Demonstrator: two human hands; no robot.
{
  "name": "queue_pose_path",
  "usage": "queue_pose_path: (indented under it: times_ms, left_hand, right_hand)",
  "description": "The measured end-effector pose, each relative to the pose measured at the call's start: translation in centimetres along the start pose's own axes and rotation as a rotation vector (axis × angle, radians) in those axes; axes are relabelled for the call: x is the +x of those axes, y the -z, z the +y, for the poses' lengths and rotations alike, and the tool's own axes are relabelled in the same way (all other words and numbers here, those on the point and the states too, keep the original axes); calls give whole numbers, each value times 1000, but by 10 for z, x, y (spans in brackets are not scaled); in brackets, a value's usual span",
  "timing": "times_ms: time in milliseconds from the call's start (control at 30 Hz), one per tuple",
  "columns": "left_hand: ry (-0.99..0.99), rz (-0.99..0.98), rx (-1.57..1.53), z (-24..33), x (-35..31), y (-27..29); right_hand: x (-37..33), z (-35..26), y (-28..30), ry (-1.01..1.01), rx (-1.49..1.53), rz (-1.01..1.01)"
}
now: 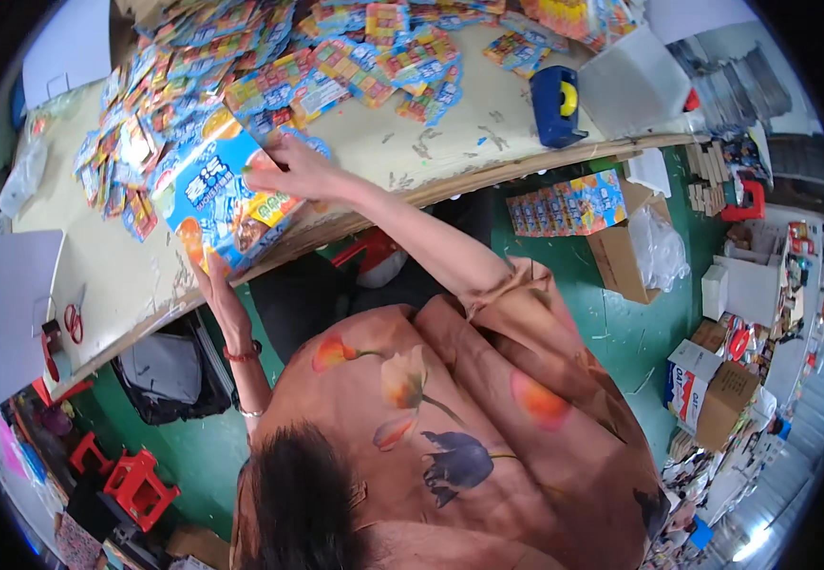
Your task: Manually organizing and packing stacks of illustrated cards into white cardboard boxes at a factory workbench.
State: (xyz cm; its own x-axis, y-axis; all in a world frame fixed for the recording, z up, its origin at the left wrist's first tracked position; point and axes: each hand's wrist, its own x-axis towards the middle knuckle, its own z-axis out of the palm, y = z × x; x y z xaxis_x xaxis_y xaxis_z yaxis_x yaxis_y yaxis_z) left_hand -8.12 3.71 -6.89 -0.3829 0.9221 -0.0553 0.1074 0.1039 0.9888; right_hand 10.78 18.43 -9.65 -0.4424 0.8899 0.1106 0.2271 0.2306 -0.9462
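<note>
Box (208, 195) over bench (364, 133) edge: left hand (213, 274) holds its lower end, right hand (300, 171) its upper right, fingers half-bent (some tips hidden). Likely light, crushable card; take by edges.

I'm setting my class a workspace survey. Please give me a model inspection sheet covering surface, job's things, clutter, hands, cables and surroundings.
Surface: pale worktable, marked with dark scuffs.
Job's things: blue printed package, tilted near the table's front edge.
Clutter: large heap of colourful printed pieces; blue tape dispenser; red-handled scissors.
Hands: left hand holds the package's lower end; right hand grips its right side.
Cables: nothing seen.
Surroundings: green floor; red stools; open carton beside stacked printed boxes.
</note>
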Motion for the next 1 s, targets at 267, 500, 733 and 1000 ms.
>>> queue_pose_path:
  times_ms: [267,500,733,1000]
  left_hand:
    - [-523,-598,216,65,-61,-70]
    - [-972,-1138,425,143,-86,-175]
    - [-826,-1264,395,123,-84,-188]
    - [-670,-1176,519,103,-85,-189]
  right_hand:
    - [-197,-60,105,-280,953,411]
    - [-391,-17,151,-292,982,1328]
    - [-502,115,252,-94,700,1610]
    - [-466,208,364,-149,621,1612]
